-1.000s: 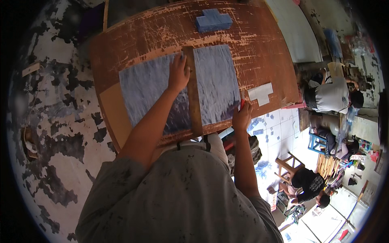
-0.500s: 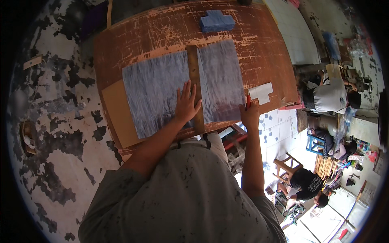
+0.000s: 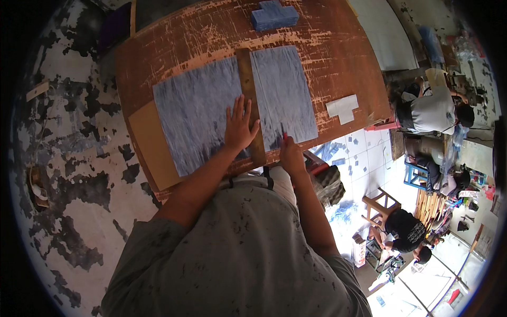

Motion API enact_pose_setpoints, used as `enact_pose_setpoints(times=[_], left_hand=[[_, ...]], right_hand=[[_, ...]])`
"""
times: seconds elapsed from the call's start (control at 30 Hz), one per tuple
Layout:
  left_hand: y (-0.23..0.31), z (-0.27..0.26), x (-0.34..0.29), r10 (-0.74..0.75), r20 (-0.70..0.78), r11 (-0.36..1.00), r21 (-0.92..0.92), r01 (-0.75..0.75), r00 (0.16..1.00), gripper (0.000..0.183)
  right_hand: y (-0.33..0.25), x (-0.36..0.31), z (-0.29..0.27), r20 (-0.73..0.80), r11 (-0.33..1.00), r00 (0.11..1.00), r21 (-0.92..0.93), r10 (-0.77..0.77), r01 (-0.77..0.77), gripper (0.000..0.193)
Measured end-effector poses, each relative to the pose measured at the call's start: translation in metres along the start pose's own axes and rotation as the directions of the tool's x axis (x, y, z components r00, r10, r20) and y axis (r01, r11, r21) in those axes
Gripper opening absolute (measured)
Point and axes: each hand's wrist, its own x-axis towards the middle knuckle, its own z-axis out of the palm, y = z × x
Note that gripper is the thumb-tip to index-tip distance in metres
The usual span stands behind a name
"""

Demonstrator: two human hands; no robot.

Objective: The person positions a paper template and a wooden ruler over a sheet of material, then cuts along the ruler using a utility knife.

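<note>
A large blue-grey streaked sheet (image 3: 195, 105) lies on the worn reddish-brown table (image 3: 343, 58). Across it runs a flat brown straightedge (image 3: 246, 71), with part of the sheet showing on either side. My left hand (image 3: 240, 129) rests with fingers spread on the sheet and the straightedge's left edge. To the right of the straightedge, near the sheet's front edge, my right hand (image 3: 291, 156) is closed around a slim red-handled cutter (image 3: 285, 136). The cutter's tip points away from me over the sheet; whether it touches is too small to tell.
A stack of blue cross-shaped pieces (image 3: 274, 17) sits at the table's far side. Right of the sheet lies a white T-shaped piece (image 3: 343, 109); brown board (image 3: 153, 145) shows at left. Two people (image 3: 430, 116) (image 3: 404, 230) work off to the right, near a wooden stool (image 3: 381, 206).
My right hand has moved left with the cutter, from beside the white piece to over the sheet near the straightedge. My left hand stays on the straightedge. The whole view has shifted slightly.
</note>
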Motion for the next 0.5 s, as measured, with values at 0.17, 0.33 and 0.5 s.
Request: enact_pose_setpoints(times=[0.17,0.33,0.5], left_hand=[[0.002,-0.002,0.003,-0.014,0.018,1.0,-0.022,0.015,1.0,0.079],[0.003,0.0,0.002,-0.024,0.038,1.0,0.003,0.024,0.999,0.079],[0.002,0.001,0.002,-0.036,0.054,0.999,0.004,0.036,0.998,0.079]], right_hand=[[-0.015,-0.002,0.014,0.044,0.995,0.995,0.016,0.093,-0.094,0.033],[-0.022,0.001,0.014,0.094,0.996,0.992,0.012,0.082,-0.084,0.031],[-0.028,0.0,0.01,0.098,0.994,0.99,-0.038,0.101,-0.098,0.03]])
